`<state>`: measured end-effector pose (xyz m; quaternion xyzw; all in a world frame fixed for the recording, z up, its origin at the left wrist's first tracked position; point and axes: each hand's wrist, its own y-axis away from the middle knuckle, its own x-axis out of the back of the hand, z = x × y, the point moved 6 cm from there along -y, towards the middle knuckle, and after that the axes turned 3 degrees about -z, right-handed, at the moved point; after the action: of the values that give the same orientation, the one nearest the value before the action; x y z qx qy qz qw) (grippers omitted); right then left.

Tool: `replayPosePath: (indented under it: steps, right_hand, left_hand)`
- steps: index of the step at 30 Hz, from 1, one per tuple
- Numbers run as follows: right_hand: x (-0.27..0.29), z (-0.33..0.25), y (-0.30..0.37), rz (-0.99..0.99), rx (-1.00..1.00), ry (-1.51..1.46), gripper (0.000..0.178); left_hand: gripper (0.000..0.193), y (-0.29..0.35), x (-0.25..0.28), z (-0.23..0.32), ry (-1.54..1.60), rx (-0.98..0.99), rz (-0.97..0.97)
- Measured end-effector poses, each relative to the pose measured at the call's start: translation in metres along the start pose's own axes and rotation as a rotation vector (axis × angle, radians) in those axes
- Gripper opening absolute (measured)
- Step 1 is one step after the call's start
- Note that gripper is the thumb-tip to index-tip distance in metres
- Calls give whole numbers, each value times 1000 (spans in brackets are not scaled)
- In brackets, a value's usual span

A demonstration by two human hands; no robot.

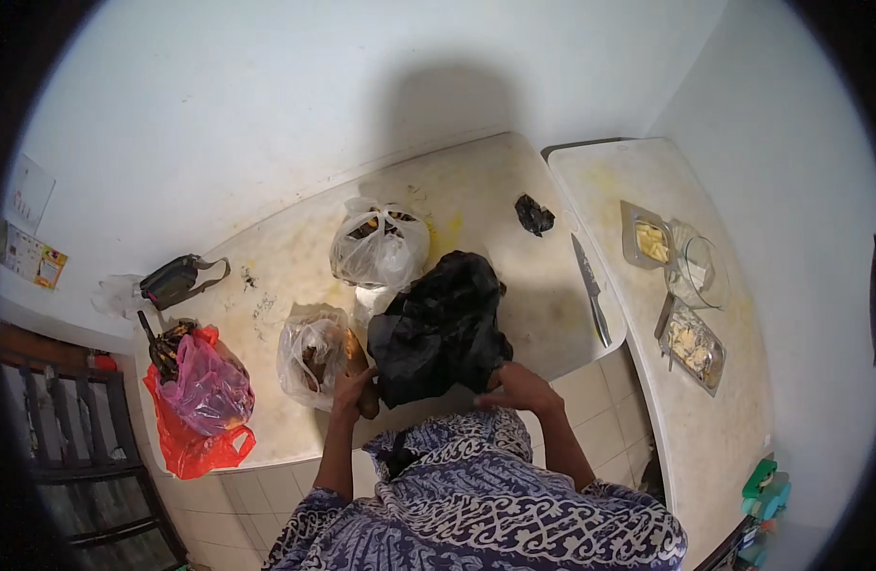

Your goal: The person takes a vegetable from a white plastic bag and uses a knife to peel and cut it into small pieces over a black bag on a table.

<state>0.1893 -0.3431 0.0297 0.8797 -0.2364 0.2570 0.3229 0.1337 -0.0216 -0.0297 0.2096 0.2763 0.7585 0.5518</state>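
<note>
A crumpled black plastic bag lies at the table's front edge, between my two hands. My left hand is closed at the bag's left edge, pinching the plastic. Beside that hand, a long brown root-like thing rests against a clear plastic bag with brown contents. My right hand is closed on the bag's lower right side, fingertips partly hidden by the plastic. What is inside the black bag cannot be seen. Behind it stands a knotted clear bag of dark and yellowish pieces.
A knife lies along the right edge of the white table. Red and purple bags sit at left, near a dark pouch. On the second table are metal trays and a glass bowl.
</note>
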Motion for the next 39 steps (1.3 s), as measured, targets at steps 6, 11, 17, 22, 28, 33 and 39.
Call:
replayPosePath:
  steps: [6,11,17,22,28,33,39]
  right_hand:
    - [15,31,-30,429,-323,-157,54]
    - [4,10,-46,601,-46,-355,39]
    - [6,41,-31,882,-83,-209,31]
    - [5,107,16,547,-467,-840,32]
    - [48,26,16,1014,-96,-101,36]
    - [41,-56,-34,936,363,190,33]
    - [-18,-21,-117,559,174,559,51]
  left_hand:
    - [42,11,-7,-1,271,-101,127]
    - [48,11,-17,17,-210,-220,113]
    - [48,-12,-2,-8,-49,-217,30]
    - [49,-10,47,-23,-65,-296,230]
    - [52,36,37,16,-702,-551,381]
    - [49,45,-36,62,-483,-658,96]
    - [47,-33,-59,17,-969,-551,32]
